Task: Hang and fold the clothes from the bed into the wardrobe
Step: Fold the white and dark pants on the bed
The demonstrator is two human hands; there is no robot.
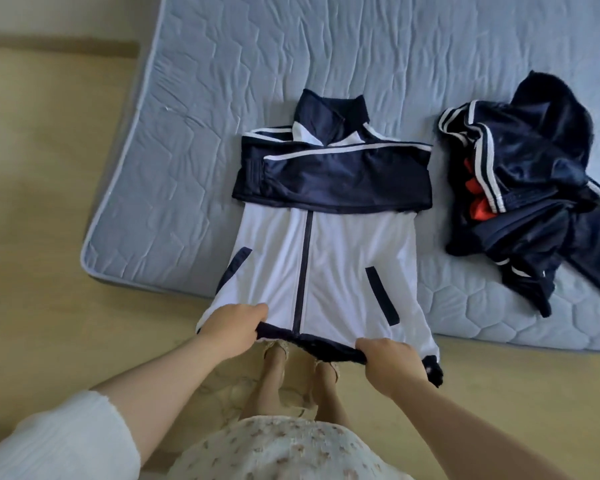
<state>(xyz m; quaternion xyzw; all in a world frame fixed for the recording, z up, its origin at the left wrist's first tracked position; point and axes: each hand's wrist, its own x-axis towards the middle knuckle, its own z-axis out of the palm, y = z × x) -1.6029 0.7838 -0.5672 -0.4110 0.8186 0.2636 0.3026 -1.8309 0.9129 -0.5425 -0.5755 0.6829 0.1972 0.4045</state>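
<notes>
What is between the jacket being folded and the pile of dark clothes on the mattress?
Only a narrow strip of bare quilted mattress; the jacket and the pile lie apart, as the head view shows.

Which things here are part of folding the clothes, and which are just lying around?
Part of the job: white and navy zip-up track jacket, hem held by left hand and right hand; crumpled pile of navy white-striped clothes.
Just there: pale blue quilted mattress; light wooden floor.

White-and-navy zip jacket (pixel 326 244) flat on bed (pixel 291 46) (sleeves folded across chest), crumpled navy garments (pixel 527 181) beside
</notes>
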